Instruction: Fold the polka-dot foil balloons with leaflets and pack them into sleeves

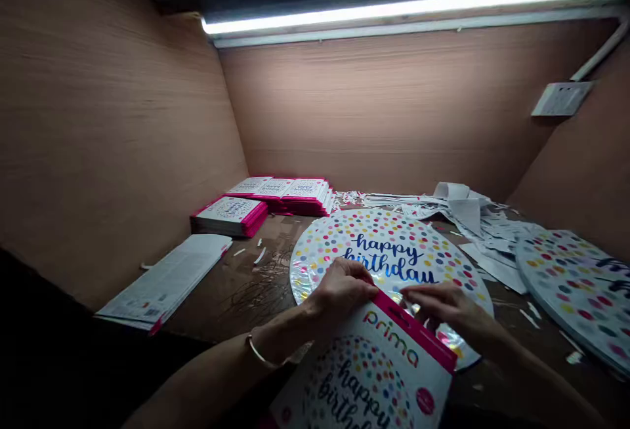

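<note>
In the head view, a white packet with a pink top band [378, 376], printed "prima" and "happy birthday", is tilted at the bottom middle. My left hand [342, 291] pinches its upper left corner. Close behind the pink band is my right hand [440, 307], fingers curled; a small shiny bit shows under them, and what they hold I cannot make out. Beneath and beyond both hands lies a round, dotted "happy birthday" foil balloon [394, 225], flat on the table.
Stacked packets [229, 212] stand at the back left, beside more piles [295, 189]. Printed sleeves [172, 278] lie at left. White paper strips [472, 212] heap at the back right, near a pile of dotted balloons [575, 285]. Wooden panels [384, 101] enclose the table.
</note>
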`<state>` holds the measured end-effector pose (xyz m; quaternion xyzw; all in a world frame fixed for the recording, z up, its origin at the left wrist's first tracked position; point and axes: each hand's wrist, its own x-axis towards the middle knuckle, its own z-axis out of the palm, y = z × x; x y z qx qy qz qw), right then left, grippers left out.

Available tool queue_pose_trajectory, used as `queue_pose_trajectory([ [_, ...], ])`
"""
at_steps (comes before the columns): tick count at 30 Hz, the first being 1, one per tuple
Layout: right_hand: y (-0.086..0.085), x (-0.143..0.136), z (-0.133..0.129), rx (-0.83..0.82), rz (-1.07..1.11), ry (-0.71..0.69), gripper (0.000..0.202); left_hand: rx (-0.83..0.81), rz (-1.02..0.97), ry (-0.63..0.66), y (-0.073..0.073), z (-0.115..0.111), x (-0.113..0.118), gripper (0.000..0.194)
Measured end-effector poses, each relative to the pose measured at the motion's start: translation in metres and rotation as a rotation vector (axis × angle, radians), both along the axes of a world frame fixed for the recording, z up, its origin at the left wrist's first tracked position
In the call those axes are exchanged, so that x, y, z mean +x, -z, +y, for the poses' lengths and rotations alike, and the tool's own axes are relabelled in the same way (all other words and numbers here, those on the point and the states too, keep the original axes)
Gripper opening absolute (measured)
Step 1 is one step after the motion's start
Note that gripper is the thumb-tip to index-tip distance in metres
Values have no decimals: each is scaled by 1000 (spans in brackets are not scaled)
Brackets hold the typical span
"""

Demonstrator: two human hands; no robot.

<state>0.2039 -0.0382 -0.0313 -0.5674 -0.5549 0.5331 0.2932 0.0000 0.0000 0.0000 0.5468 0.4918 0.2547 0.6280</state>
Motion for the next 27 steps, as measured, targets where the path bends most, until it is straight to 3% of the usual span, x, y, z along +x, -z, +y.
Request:
queue_pose_trajectory([
  [5, -14, -18, -17, 366, -240, -203, 23, 44, 26, -6, 5, 4, 4, 9],
  [7, -13, -29, -20, 493, -385, -204, 24, 59, 27, 14, 8, 4, 5, 9],
  [10, -8, -43, -19, 530, -577, -158, 28, 87, 45, 37, 9, 3, 6, 7],
  [12, -5, -46, -14, 492, -590, -165, 24, 112, 57, 48, 9, 2, 5, 6],
  [14, -3, -43, -8, 435, -460, -184, 18, 122, 65, 60, 8, 1, 4, 7],
  [19, 1, -22, 7, -18, 223, -223, 21, 71, 19, 38, 10, 2, 0, 11],
  [21, 4, -14, 10, -178, 403, -205, 24, 50, 8, 28, 12, 3, -1, 12],
  [27, 12, -11, 11, -273, 545, -132, 27, 52, -5, 19, 16, 3, -1, 12],
])
